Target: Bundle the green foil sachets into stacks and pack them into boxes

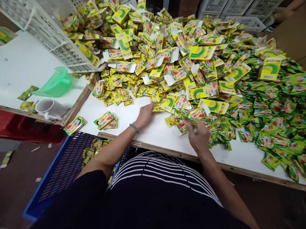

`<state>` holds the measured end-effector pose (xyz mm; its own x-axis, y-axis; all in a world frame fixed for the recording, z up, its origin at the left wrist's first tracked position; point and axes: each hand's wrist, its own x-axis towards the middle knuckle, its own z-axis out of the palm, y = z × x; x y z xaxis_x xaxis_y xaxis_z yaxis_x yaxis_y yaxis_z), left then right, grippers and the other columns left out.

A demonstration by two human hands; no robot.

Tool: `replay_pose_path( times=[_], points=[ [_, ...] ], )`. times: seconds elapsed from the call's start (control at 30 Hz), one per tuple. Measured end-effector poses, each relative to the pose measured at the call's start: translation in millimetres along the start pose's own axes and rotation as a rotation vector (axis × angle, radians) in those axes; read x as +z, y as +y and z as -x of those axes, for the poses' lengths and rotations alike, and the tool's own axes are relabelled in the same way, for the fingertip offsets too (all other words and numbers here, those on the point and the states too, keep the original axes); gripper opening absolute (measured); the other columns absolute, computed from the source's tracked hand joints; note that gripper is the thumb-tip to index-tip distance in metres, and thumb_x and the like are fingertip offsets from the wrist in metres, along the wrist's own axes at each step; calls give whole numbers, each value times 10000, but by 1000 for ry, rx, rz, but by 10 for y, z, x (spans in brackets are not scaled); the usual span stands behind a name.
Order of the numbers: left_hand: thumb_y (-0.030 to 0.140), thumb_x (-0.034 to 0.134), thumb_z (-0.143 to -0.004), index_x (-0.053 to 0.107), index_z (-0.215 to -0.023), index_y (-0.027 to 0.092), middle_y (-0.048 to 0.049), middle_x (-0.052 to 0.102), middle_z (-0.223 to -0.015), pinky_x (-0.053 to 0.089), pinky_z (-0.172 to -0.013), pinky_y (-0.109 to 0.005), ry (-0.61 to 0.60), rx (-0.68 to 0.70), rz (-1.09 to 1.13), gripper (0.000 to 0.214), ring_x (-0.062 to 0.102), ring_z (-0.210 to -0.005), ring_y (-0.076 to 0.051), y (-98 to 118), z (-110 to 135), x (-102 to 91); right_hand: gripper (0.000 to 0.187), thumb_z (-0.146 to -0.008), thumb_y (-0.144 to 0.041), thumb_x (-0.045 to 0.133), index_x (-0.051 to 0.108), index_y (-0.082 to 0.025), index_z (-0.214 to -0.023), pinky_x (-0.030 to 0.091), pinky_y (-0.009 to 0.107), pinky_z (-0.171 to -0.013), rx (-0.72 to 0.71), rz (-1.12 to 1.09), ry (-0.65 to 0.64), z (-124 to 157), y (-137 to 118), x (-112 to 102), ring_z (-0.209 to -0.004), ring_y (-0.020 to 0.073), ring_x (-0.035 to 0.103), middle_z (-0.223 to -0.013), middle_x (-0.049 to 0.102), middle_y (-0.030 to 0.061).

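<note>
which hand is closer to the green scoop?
Left. The left hand is at the near edge of the sachets, with the green scoop off to its left on the side table. The right hand is further right.

The person wears a dark top (148,199), plain and near black over the chest. Lower down it is crossed by thin white horizontal stripes, evenly spaced and curving with the cloth. The same dark cloth reaches over the left upper arm. Both forearms are uncovered. A thin grey-green bracelet (134,128) circles the wrist just behind the left hand (145,115). The right hand (199,137) and its wrist are bare.
</note>
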<state>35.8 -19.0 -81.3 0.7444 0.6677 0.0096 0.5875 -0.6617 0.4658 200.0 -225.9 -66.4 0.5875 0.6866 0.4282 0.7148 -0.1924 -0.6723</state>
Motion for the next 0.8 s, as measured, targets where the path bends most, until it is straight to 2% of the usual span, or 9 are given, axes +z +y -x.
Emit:
replay_pose_path(
  times=[0.07,0.13,0.23,0.4,0.47,0.57,0.63,0.73,0.8],
  points=[
    [126,535,-854,464,-1372,162,-126,588,-1337,430,-1030,-380,1,49,74,524,546,-1211,-258,122,55,25,331,-864,-512,540,628,-201,-934,504,331,-626,162,-76,-241,-7,-121,187,-655,223,663,-625,670,26],
    [161,575,-846,534,-1301,166,-118,612,-1274,456,-994,-365,39,33,136,457,565,-1175,-259,174,100,-13,326,-827,-547,544,596,-226,-850,470,321,-584,272,-63,-351,-7,-137,318,-604,229,642,-550,626,6],
    [179,602,-842,653,-1139,183,-90,657,-1166,467,-965,-334,120,-34,227,301,600,-1113,-239,164,157,-126,345,-774,-589,573,549,-245,-781,464,330,-616,348,-23,-286,-29,-55,352,-667,241,643,-604,641,16],
    [223,608,-853,695,-1015,177,-63,708,-1017,483,-917,-331,275,-222,478,189,647,-1006,-228,217,221,-232,378,-738,-581,647,527,-231,-816,479,312,-627,422,-233,-284,-82,-17,219,-662,196,620,-663,634,-12],
    [298,627,-856,648,-1088,174,-45,705,-899,514,-809,-320,237,-307,671,264,676,-883,-216,302,244,-216,364,-756,-563,647,563,-218,-837,499,319,-674,397,-303,-273,-76,-35,190,-699,181,600,-754,658,6],
    [337,710,-794,529,-1202,161,-14,681,-801,506,-635,-268,42,-335,1040,480,680,-672,-171,445,294,-138,362,-786,-542,627,610,-205,-916,505,319,-656,413,-380,-289,-44,-29,182,-699,170,571,-826,661,21],
    [343,759,-748,495,-1202,139,5,662,-717,448,-537,-230,-68,-324,1206,564,638,-547,-139,518,335,-71,364,-780,-533,640,617,-204,-934,499,311,-625,425,-426,-307,-19,-4,181,-677,164,557,-821,652,19],
    [367,804,-692,536,-1093,116,75,537,-503,317,-453,-200,-120,-319,1241,544,508,-410,-89,577,397,10,391,-761,-519,668,610,-215,-1001,516,315,-662,419,-523,-294,13,32,158,-720,169,582,-886,670,20],
    [369,830,-651,581,-955,124,98,466,-458,313,-464,-201,-149,-298,1209,463,465,-417,-72,591,433,42,414,-758,-519,670,601,-225,-1043,527,323,-673,430,-558,-322,33,44,125,-730,173,596,-909,677,15]
  ],
)
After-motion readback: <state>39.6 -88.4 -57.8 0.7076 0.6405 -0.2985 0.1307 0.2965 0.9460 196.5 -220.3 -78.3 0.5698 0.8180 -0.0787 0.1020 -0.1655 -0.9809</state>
